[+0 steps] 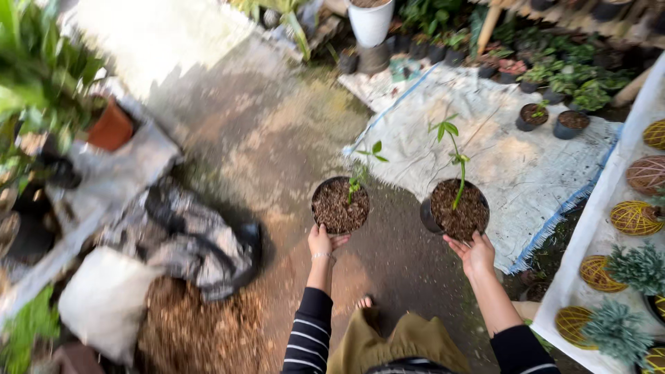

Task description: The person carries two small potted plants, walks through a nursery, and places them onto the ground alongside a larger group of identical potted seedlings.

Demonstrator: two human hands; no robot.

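We record the ground first: a damp, mottled concrete path [277, 138] runs up the middle of the view. To its right lies a large white woven sheet [512, 166] with a blue edge, wrinkled and soiled, carrying two small black pots [551, 121] of soil near its far side. Along the right edge stands a white table [589, 235] with round string-wrapped balls [634, 218] in yellow and reddish brown, and grey-green spiky plants [641, 266] among them.

On the left we note packages: a crumpled black plastic bag [194, 235], a plump white sack [104, 298] below it, and a loose heap of brown husk mulch [201, 332] just beside both. A terracotta pot [111, 128] sits further up under blurred green leaves. At the top stands a tall white pot [370, 21].

The left hand [322, 242] grasps the near rim of a black round pot [339, 206], fingers curled under it; the pot holds coarse brown soil and a short leafy seedling. It is held above the path. The right hand [474, 253] supports a second black pot [455, 208] from beneath, palm up, fingers partly spread against its base; a taller thin green seedling rises from its soil. This pot hangs over the sheet's near edge. Both sleeves are dark with white stripes.
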